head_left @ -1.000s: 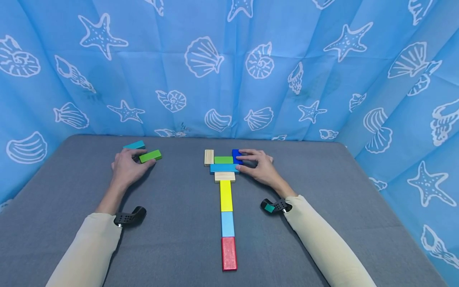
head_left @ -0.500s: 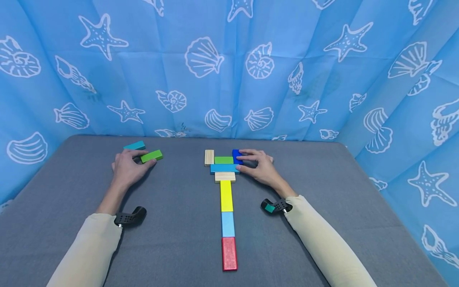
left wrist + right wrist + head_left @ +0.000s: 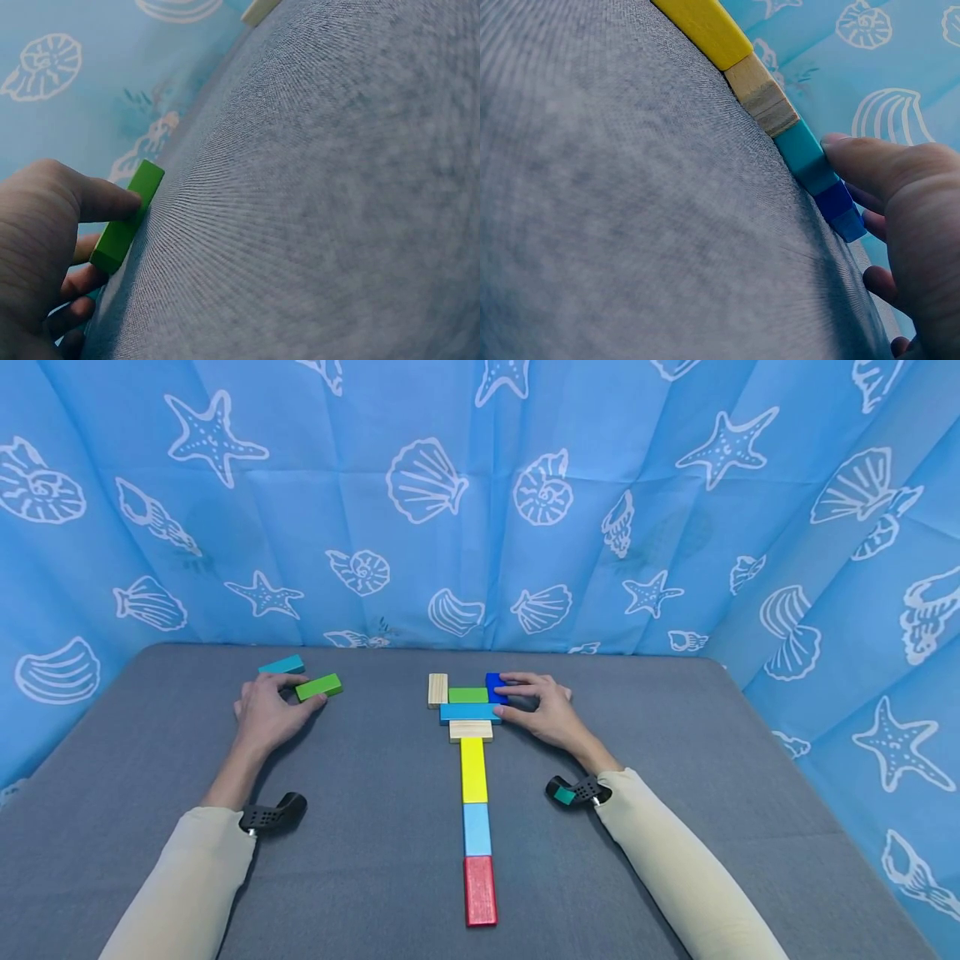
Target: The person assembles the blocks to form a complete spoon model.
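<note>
My left hand (image 3: pixel 268 714) pinches a green block (image 3: pixel 318 687) between thumb and fingers at the table's far left. In the left wrist view the green block (image 3: pixel 127 217) sits tilted along the thumb, close over the cloth. A teal block (image 3: pixel 281 665) lies just behind that hand, partly hidden by it. My right hand (image 3: pixel 551 714) touches the dark blue block (image 3: pixel 495 687) with its extended fingers. Its thumb rests at the right end of the longer blue block (image 3: pixel 469 712). The right wrist view shows the thumb over the blue block (image 3: pixel 808 156) and fingers behind the dark blue one (image 3: pixel 838 206).
A plain wooden block (image 3: pixel 437 690) and a green block (image 3: pixel 468 694) stand behind the long blue block. Toward me run another wooden block (image 3: pixel 471 731), then yellow (image 3: pixel 473 768), light blue (image 3: pixel 477 829) and red (image 3: pixel 480 891) blocks. A shell-patterned curtain (image 3: pixel 480 485) hangs behind the grey table (image 3: pixel 360 860).
The green block in my left fingers has shifted very slightly to the right. My right hand and the row of blocks stay in place.
</note>
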`<state>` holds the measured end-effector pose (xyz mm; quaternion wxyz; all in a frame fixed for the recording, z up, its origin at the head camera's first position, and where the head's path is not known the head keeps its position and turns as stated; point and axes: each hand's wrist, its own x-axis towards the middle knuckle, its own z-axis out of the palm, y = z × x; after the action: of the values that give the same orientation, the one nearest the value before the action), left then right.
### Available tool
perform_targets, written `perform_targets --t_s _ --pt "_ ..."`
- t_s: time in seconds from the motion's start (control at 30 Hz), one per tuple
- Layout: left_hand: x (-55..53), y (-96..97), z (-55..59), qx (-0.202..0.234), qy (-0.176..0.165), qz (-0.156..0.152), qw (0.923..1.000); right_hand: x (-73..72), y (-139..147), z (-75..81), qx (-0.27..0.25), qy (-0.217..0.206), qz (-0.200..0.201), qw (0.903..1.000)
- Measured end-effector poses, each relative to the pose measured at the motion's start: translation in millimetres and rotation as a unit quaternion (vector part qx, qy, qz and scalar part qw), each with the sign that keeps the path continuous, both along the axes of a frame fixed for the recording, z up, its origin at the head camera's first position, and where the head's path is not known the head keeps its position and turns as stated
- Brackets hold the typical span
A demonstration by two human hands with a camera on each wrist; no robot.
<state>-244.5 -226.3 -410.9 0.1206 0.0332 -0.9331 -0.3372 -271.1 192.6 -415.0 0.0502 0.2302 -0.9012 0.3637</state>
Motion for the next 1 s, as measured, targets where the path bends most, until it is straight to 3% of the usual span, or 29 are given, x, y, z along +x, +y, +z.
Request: perform_targets --t_s 0.43,0.63,1.0 --pt "-1.0 0.6 1.7 0.002 0.006 -0.02 0.9998 0.7 -0.5 1.2 -0.001 0.0 0.001 1.0" --pt "-1.1 9.5 12.7 0.004 0.006 -0.026 0.9996 0.6 -0.1 1.0 -0.001 -0.002 0.001 1.0" --pt "3.3 38.6 33.6 0.03 0.04 -0.063 0.9968 -0.2 0.2 0.1 -0.003 0.002 0.003 1.0"
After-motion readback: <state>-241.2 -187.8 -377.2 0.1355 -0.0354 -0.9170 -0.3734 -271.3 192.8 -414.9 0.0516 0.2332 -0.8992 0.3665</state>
